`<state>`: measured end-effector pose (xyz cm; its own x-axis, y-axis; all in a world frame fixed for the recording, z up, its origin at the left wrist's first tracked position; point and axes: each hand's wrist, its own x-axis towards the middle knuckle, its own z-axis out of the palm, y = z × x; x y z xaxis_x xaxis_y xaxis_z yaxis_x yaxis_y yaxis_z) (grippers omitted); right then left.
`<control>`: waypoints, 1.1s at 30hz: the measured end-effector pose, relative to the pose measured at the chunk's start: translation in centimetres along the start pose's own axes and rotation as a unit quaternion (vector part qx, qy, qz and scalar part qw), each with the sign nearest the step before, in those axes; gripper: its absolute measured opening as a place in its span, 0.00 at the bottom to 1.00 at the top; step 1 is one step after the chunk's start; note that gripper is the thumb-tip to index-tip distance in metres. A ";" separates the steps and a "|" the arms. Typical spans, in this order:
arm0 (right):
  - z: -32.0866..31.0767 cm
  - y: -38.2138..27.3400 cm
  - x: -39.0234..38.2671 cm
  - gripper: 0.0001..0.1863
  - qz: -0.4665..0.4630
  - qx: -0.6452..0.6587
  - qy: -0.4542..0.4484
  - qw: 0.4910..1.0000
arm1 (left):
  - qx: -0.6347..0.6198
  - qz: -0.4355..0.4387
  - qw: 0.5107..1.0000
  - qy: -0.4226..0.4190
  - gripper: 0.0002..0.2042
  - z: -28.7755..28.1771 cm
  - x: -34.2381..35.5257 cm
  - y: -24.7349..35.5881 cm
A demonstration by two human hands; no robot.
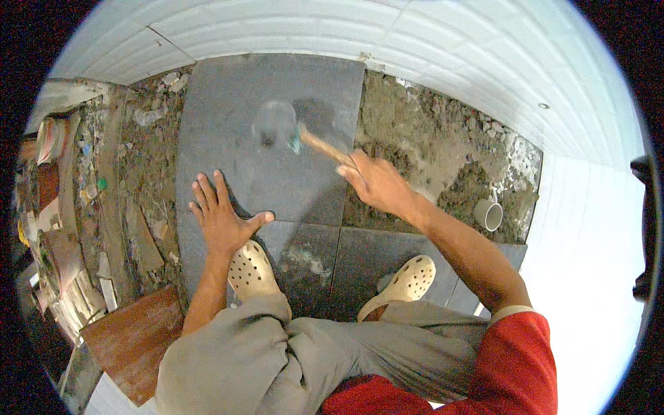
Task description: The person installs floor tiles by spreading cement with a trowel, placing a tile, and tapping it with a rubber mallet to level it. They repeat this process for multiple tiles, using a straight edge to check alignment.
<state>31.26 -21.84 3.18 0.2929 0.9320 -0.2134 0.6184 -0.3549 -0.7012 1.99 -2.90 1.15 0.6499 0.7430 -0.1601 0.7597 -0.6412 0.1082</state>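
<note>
My right hand (377,181) grips the wooden handle of a mallet (324,146). The mallet's head is smeared by motion above a large dark grey floor tile (228,104), with a dark shadow beside it; whether it touches the tile I cannot tell. Fingers spread, my left hand (225,220) presses down near the tile's lower left part, beside my left shoe. This tile reaches up to the white wall, and its near edge meets other grey tiles (304,266) under my feet.
Bare rough mortar (415,138) lies right of the tile, with a grey pipe end (488,216) sticking up. White panelled walls (456,41) bound the far and right sides. To the left are rubble, scraps and a brown tile (138,339). My cream clogs (411,277) stand on the near tiles.
</note>
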 end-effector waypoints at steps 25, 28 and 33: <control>10.8 -9.4 9.1 0.22 0.112 0.231 0.084 0.963 | -0.063 -0.047 0.995 -0.057 0.72 -1.0 0.1 -0.4; 10.5 -9.3 8.9 0.23 0.056 0.261 0.139 0.954 | -0.089 -0.048 0.994 -0.031 0.72 -0.8 -0.1 -0.6; 8.9 -10.4 9.4 0.25 0.166 0.207 0.024 0.964 | -0.108 -0.041 0.993 -0.024 0.72 -0.6 -0.4 -1.2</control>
<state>21.12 -8.71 2.38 0.4636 0.7645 -0.4480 0.1443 -0.5639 -0.8131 0.87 -2.33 1.64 0.5884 0.7772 -0.2231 0.7999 -0.5193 0.3009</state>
